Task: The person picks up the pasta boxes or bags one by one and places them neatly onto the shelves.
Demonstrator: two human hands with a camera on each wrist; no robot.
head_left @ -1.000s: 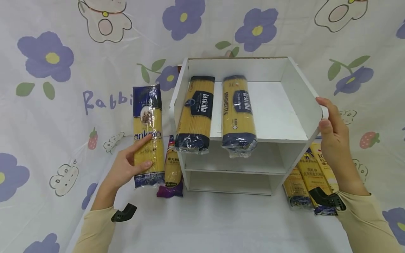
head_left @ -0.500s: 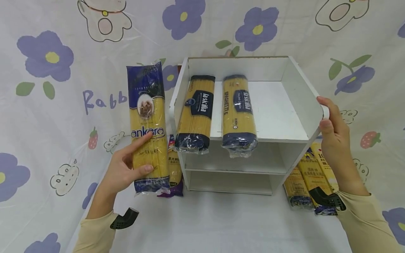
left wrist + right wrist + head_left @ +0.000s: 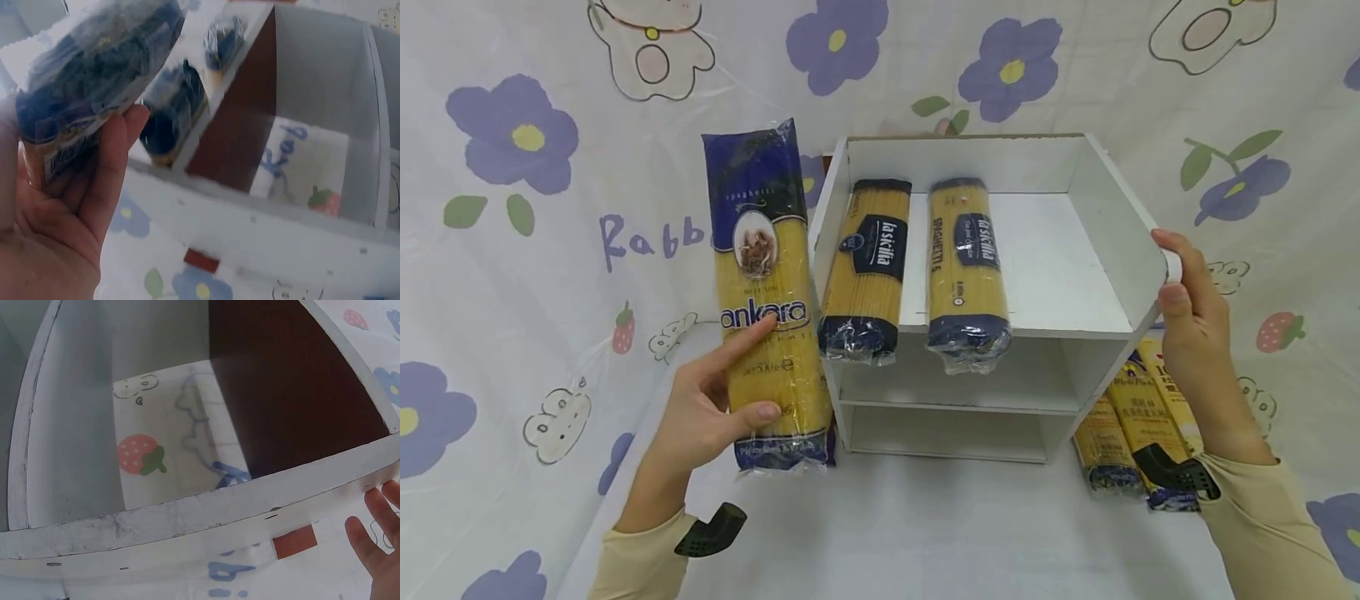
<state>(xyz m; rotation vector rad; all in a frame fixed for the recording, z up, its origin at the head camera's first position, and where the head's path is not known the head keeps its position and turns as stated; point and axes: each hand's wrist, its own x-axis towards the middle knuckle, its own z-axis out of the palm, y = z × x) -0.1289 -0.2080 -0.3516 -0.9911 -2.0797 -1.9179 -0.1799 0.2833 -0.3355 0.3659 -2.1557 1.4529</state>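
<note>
The left hand (image 3: 700, 412) has thumb and fingers closed round the lower half of a long blue-and-yellow plastic spaghetti packet (image 3: 786, 358), nearly upright, beside a white three-tier board shelf (image 3: 1048, 258). The right hand (image 3: 1198, 337), fingers bent, grips the shelf's right front edge. Behind, two navy-and-yellow plastic-wrapped spaghetti packs (image 3: 966, 283) lie apart on the top tier.

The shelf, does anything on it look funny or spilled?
A little: the left pack and the right pack stick out over the front of the shelf, so maybe they're too long for it. I see nothing spilled.
</note>
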